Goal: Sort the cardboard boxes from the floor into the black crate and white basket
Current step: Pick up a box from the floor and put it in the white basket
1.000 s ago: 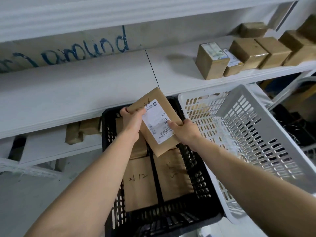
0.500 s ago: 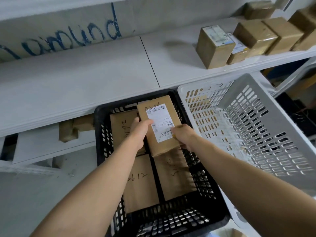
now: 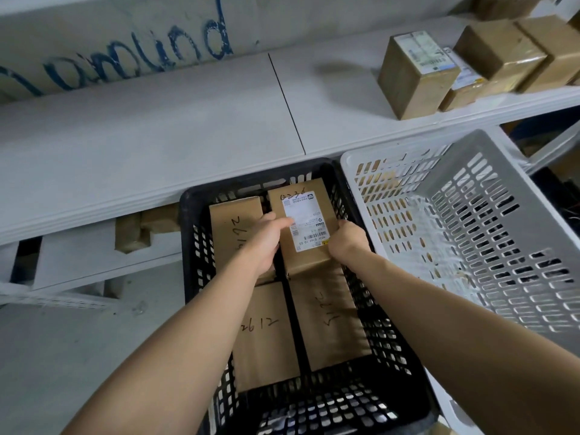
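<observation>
A flat cardboard box with a white label (image 3: 306,226) lies in the far right part of the black crate (image 3: 389,346). My left hand (image 3: 265,243) holds its left edge, fingers reaching over the label. My right hand (image 3: 346,241) grips its right edge. Three more flat boxes lie in the crate: one at the far left (image 3: 233,233), one near left marked 2612 (image 3: 263,337), one near right (image 3: 326,321). The white basket (image 3: 502,246) stands tilted to the right of the crate.
A white shelf board (image 3: 157,127) runs above the crate's far rim. Several taped cardboard cubes (image 3: 414,73) sit on the shelf at the upper right. More boxes (image 3: 138,230) show under the shelf at left. Grey floor (image 3: 62,356) lies to the left.
Both hands have lowered the labelled box from above the crate down into its far right part, turning it flat.
</observation>
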